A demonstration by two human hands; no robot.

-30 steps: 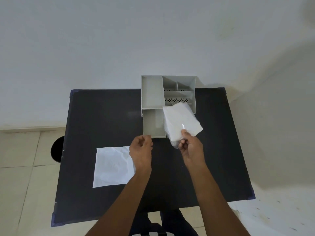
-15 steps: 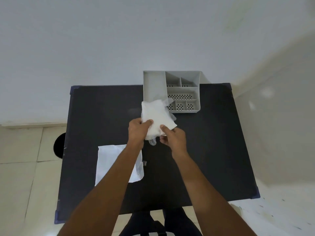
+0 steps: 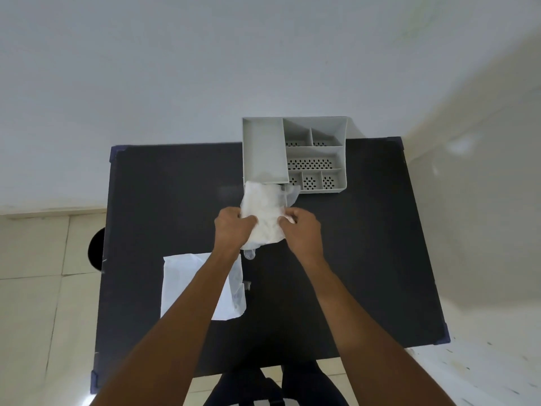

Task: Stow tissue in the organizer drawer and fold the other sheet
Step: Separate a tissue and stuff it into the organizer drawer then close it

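Note:
A grey organizer (image 3: 316,153) with several compartments stands at the table's far edge. A white tissue (image 3: 263,212) lies in front of its left section, over the pulled-out drawer, which is hidden beneath it. My left hand (image 3: 232,230) grips the tissue's left side and my right hand (image 3: 301,230) grips its right side. A second white sheet (image 3: 187,282) lies flat on the table at the near left, partly under my left forearm.
The black table (image 3: 366,259) has blue corner caps. A white wall rises just behind the organizer. Tiled floor shows at the left, with a dark round object (image 3: 96,253) by the table's left edge. A dark chair (image 3: 263,388) sits below me.
The tissue, held high in my right hand alone a second ago, has come down and left onto the drawer. My left hand has taken hold of it too.

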